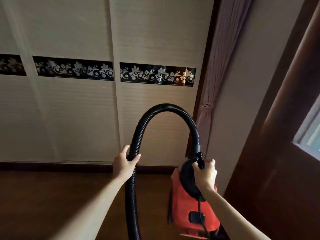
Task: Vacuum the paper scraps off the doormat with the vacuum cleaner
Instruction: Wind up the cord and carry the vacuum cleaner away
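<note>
A red vacuum cleaner (188,208) with a black top hangs lifted off the floor at the lower right. My right hand (206,174) is closed around its black handle. A black ribbed hose (166,108) arches up from the vacuum's front and runs down the left side past the bottom edge. My left hand (125,162) grips that hose at mid-height. A thin black cord (200,210) trails down over the red body. No doormat, paper scraps or hose nozzle are in view.
Beige sliding wardrobe doors (69,110) with a black floral band fill the wall ahead. A dark wooden floor (52,201) lies below. A tied pink curtain (207,108) hangs at the right, beside a dark wooden frame and a window (310,134).
</note>
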